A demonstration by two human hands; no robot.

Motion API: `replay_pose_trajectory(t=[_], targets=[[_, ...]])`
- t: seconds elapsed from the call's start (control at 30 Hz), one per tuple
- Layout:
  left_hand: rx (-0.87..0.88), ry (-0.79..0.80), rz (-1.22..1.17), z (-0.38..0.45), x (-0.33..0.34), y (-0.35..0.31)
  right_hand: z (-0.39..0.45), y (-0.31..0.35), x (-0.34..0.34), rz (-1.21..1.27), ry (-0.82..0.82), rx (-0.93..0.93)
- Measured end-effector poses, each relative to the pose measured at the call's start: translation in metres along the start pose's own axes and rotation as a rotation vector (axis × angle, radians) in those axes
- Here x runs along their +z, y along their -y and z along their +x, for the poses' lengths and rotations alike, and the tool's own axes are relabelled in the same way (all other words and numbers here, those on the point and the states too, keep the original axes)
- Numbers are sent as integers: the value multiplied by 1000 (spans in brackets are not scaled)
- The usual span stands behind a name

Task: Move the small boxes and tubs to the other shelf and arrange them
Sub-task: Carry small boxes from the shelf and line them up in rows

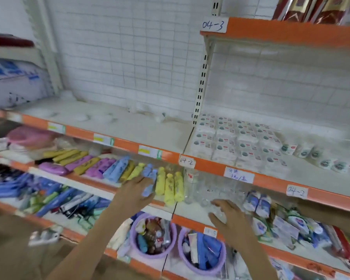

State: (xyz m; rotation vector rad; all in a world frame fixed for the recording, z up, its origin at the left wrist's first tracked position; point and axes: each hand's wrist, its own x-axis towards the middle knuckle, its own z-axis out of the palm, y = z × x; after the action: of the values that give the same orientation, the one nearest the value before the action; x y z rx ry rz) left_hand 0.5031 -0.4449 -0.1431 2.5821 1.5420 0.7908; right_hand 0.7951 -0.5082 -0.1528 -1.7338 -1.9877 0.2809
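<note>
Left hand (135,190), right hand (228,217) outstretched, fingers spread.

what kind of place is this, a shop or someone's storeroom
Most likely a small general shop: orange-edged shelves carry handwritten labels such as 04-2, with rows of small white boxes and lilac tubs of sundries laid out below.

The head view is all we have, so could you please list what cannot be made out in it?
- Print on the small white boxes: too small and blurred.
- What the right hand touches among the clear bottles: motion blur.
- Red packs on the top shelf: cut off by the upper edge.
</note>
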Motion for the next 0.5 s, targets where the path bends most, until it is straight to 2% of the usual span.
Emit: replay_pose_trajectory(t=[0.33, 0.5], targets=[[-465, -23, 88, -142, -88, 98, 27, 144, 90, 112, 296, -313], [-605, -82, 128, -173, -126, 163, 65, 220, 132, 153, 311, -401]])
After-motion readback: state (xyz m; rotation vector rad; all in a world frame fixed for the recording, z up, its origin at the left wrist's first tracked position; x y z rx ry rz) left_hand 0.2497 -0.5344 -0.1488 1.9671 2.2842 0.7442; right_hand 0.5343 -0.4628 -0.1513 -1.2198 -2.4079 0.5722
